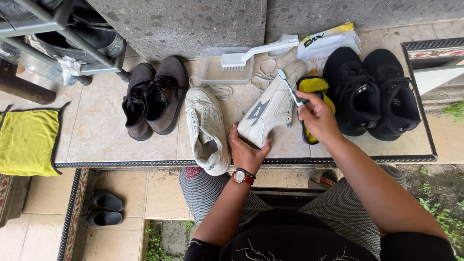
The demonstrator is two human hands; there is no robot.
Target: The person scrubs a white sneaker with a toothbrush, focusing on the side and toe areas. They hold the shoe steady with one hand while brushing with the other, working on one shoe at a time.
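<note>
Wristwatch [240,177] w/ red strap sits on left hand [246,153], which presses open-palmed on heel of a white sneaker [268,110] lying tilted on the tiled ledge [96,140]. Right hand [316,117] is closed round a toothbrush [290,88], bristles at the shoe's upper. Risk, imo: shoe could skid from under that flat palm. Beyond the brush, clear tub [218,70] looks empty; white scrub brush [258,52] rests across its rim.

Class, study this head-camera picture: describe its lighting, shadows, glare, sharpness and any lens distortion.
Head view: soft, even daylight, with only faint shadows beside the white shoe and black sneakers; no strong glare on the tiled ledge; the right hand holding the toothbrush and the left hand look sharp; slight wide-angle bending at the frame edges.
</note>
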